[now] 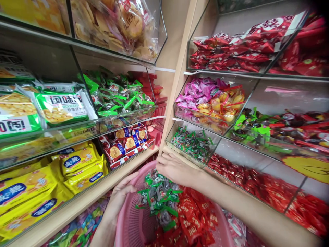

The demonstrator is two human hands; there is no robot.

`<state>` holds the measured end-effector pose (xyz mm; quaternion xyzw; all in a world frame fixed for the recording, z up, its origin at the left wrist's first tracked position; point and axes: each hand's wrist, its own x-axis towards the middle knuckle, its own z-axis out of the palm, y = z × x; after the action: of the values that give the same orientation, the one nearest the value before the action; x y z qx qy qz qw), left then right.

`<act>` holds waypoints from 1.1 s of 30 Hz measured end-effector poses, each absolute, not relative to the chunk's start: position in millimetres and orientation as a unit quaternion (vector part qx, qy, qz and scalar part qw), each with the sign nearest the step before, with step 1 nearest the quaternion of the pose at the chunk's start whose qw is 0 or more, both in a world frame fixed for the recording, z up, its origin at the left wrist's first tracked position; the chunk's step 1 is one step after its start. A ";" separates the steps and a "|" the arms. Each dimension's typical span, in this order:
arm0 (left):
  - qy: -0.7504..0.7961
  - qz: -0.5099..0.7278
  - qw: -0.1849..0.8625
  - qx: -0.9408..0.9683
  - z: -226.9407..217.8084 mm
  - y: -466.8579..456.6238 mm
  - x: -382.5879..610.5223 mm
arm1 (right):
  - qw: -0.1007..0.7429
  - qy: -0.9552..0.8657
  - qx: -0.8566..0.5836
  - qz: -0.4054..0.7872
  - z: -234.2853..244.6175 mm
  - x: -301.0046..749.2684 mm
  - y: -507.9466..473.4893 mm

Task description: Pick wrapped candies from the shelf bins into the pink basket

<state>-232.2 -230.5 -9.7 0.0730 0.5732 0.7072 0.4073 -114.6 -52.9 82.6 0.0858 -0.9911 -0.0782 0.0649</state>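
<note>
A pink plastic basket [133, 223] sits low in front of me, filled with green-wrapped candies [156, 195] and red-wrapped candies [195, 216]. My left hand [120, 195] grips the basket's left rim, fingers curled over the edge. My right hand [174, 168] hovers palm down over the far rim, fingers together and bent, just above the green candies; whether it holds any is hidden. Right behind that hand stands a clear bin of matching green-wrapped candies [192, 142].
Shelves of clear bins surround me: yellow packets [77, 164], red-and-blue packets [125, 142] and green packets [61, 108] on the left, pink and yellow sweets [210, 103], red candies [246, 178] and red packs [236, 48] on the right. A wooden post [177, 75] divides them.
</note>
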 end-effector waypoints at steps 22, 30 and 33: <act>0.575 0.720 0.382 0.070 -8.8 -229.2 -231.3 | 0.080 -0.964 0.176 -0.180 44.0 -133.6 -49.6; 0.579 0.715 0.388 0.060 -11.6 -228.8 -232.8 | 0.111 -0.978 0.137 -0.112 57.6 -123.5 -43.7; 0.587 0.705 0.394 0.058 -10.9 -229.4 -232.2 | 0.171 -0.979 0.070 -0.088 70.1 -116.9 -18.4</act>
<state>-232.2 -229.4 -10.9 0.0582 0.5867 0.7053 0.3937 -116.9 -18.4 70.1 0.0699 -0.9789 -0.0879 0.1709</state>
